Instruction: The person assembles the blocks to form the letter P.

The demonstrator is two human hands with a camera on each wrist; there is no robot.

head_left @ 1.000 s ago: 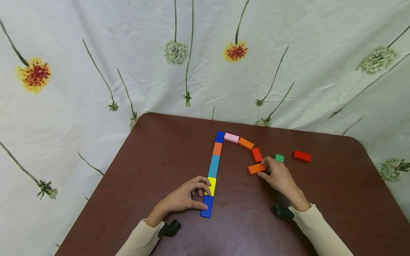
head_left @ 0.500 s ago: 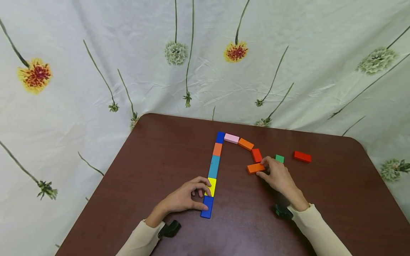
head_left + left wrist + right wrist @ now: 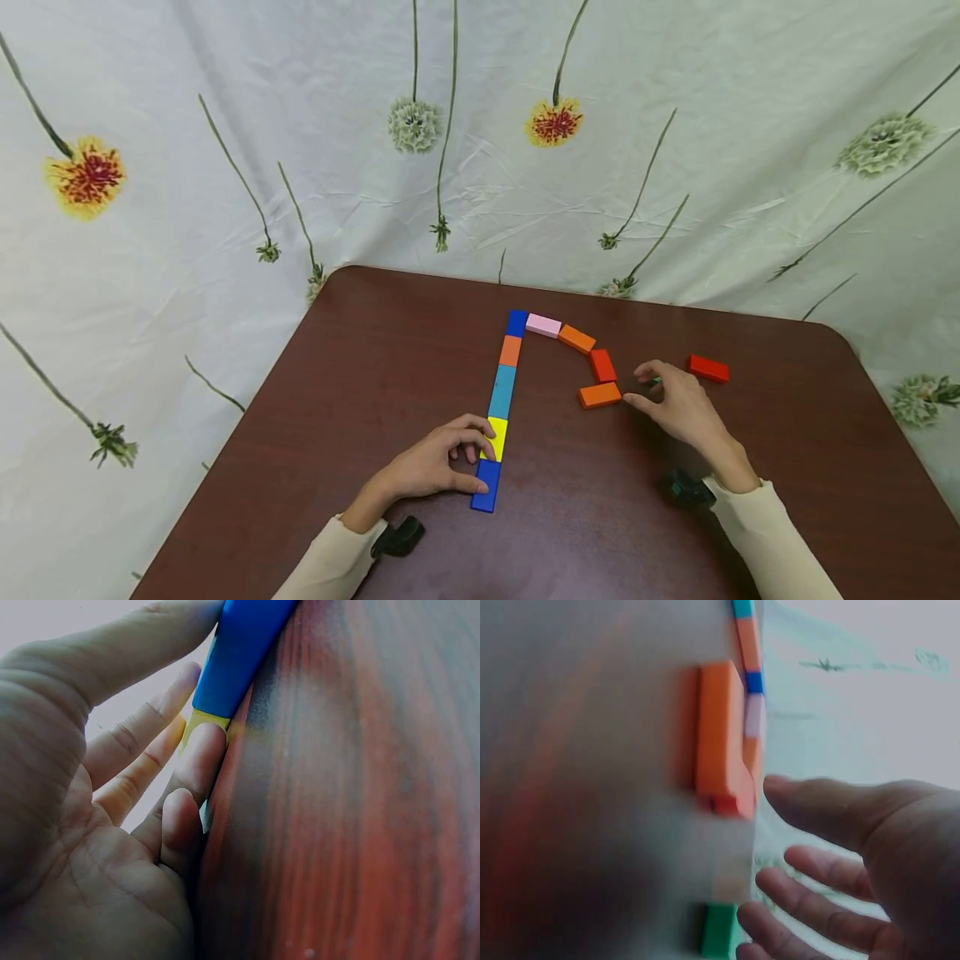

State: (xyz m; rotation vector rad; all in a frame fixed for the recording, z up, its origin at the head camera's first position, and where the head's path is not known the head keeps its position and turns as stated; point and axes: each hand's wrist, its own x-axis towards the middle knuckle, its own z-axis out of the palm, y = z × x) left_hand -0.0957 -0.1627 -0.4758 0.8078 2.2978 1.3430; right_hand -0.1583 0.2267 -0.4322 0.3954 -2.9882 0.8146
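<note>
My left hand lies beside the near end of a straight row of flat coloured blocks. Its thumb touches the near blue block and its fingertips touch the yellow block. My right hand is apart from the orange block, fingers spread and holding nothing. That orange block meets the red block at the end of a curved run. A green block sits near my right fingertips, mostly hidden by the hand in the head view.
Beyond yellow, the row continues with a teal block, a coral block and a far blue block. A pink block and another orange block begin the curve. A loose red block lies right on the brown table.
My right hand slid the orange block slightly left against the red one, then let go and drew back right, over the green block. My left hand has stayed put.
</note>
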